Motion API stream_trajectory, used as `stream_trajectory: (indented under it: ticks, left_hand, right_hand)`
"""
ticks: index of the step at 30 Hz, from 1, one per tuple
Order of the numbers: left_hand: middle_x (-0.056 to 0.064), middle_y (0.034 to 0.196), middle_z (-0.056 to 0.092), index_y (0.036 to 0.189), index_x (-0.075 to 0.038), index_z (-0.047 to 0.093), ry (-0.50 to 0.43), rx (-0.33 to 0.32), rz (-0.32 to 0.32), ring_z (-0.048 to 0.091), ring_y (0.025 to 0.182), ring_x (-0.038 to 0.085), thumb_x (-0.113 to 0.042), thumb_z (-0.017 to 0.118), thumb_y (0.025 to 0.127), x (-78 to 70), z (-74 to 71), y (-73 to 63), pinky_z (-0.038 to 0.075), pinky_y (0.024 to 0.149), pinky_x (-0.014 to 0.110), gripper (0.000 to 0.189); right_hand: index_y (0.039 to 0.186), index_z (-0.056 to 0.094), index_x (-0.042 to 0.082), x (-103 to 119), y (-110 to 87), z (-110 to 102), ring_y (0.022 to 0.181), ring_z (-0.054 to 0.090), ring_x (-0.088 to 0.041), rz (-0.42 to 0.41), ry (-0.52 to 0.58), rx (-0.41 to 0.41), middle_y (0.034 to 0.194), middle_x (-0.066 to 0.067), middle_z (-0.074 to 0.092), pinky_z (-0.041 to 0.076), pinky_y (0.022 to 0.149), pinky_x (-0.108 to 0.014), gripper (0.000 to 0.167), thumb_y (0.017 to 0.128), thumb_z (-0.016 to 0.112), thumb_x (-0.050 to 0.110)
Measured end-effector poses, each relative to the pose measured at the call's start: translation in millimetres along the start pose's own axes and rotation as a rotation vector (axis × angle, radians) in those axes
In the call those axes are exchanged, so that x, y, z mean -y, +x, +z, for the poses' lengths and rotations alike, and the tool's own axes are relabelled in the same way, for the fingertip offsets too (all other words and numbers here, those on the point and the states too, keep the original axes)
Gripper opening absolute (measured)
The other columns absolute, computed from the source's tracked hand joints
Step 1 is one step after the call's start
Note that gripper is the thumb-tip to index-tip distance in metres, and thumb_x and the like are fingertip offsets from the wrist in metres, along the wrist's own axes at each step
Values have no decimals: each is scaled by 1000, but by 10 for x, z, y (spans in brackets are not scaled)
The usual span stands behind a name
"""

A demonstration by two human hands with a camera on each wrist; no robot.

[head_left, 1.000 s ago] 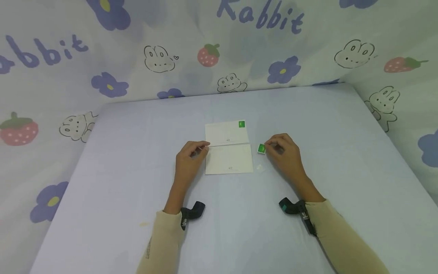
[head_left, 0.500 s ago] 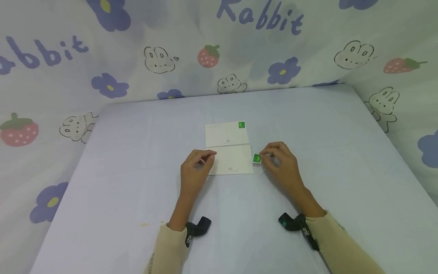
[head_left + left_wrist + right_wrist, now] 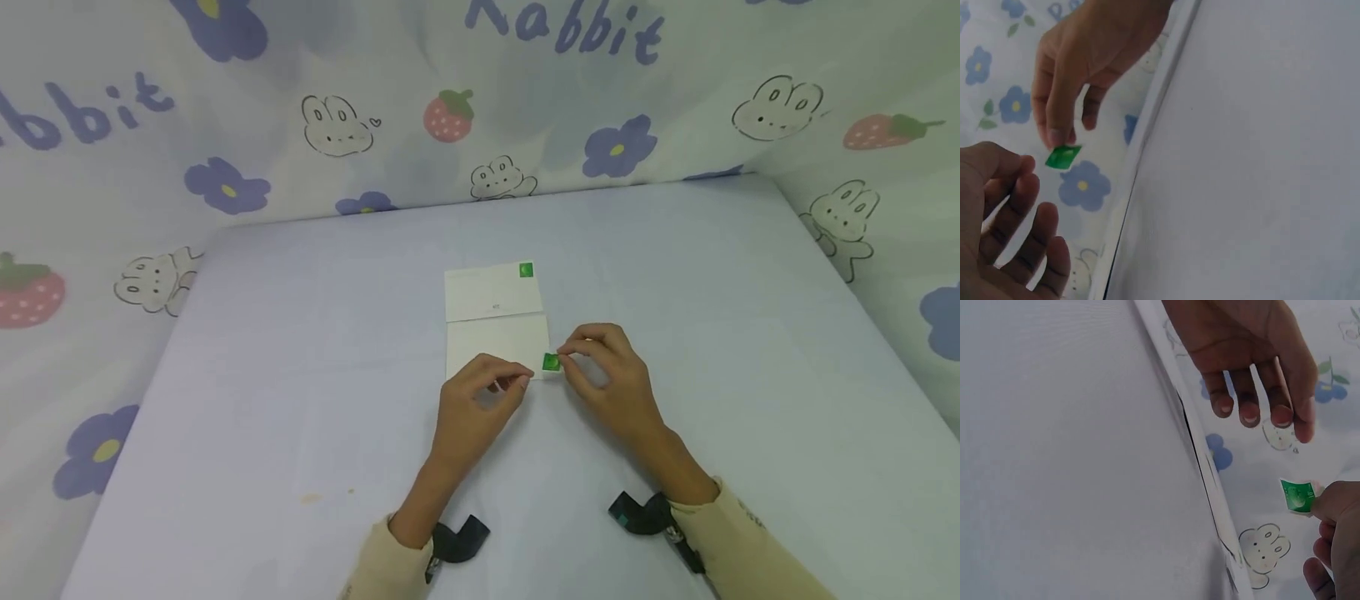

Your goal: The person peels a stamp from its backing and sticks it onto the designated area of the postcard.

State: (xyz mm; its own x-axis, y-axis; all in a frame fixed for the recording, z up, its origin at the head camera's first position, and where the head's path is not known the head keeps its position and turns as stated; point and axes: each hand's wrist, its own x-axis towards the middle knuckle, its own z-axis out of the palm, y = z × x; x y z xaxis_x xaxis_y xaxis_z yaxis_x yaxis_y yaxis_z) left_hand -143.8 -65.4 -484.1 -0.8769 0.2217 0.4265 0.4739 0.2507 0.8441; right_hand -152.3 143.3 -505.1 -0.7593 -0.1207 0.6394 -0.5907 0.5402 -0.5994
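Note:
In the head view my right hand [image 3: 611, 383] pinches a small green square stamp [image 3: 551, 362] between thumb and index finger. The stamp overlaps the lower right edge of the nearer white envelope or card [image 3: 487, 343]; whether it touches it I cannot tell. My left hand [image 3: 480, 412] hovers just left of the stamp, thumb and index tips together, nothing visible between them. In the left wrist view its other fingers [image 3: 1044, 225] bend loosely. The right wrist view shows the green stamp [image 3: 1299, 496] slightly curved, with a white border.
A second white envelope or card [image 3: 491, 292] lies directly behind, with a green stamp [image 3: 526, 270] at its top right corner. A pale table [image 3: 300, 350] spreads around them. Patterned cloth [image 3: 405, 158] rises at the back.
My left hand has moved right and nearer from the envelopes' left edge towards the stamp. My right hand has brought the stamp left and nearer, over the front envelope's right edge.

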Motion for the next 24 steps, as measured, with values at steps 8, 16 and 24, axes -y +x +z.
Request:
stream_trajectory:
  ticks: [8, 16, 24]
  left_hand:
    - [-3, 92, 67, 105, -13, 77, -50, 49, 37, 59, 80, 11, -13, 71, 94, 44, 127, -69, 53, 64, 32, 12]
    - [-7, 94, 69, 106, -12, 76, -67, 20, -140, 64, 81, 11, -23, 71, 96, 64, 146, -54, 56, 73, 28, 16]
    - [-4, 94, 71, 105, -12, 76, -180, 19, -337, 67, 83, 17, -33, 69, 96, 68, 138, -75, 55, 73, 28, 24]
  right_hand:
    - [97, 73, 1, 102, 61, 6, 100, 58, -28, -161, 15, -63, 105, -13, 62, 46, 89, -19, 16, 82, 74, -6]
    - [95, 73, 0, 176, 57, 58, 96, 56, -28, -247, 67, -42, 103, -13, 62, 46, 86, -22, 15, 97, 66, 14]
    - [91, 72, 0, 181, 51, 71, 93, 56, -28, -307, 35, -18, 100, -12, 62, 48, 80, -29, 10, 95, 66, 8]
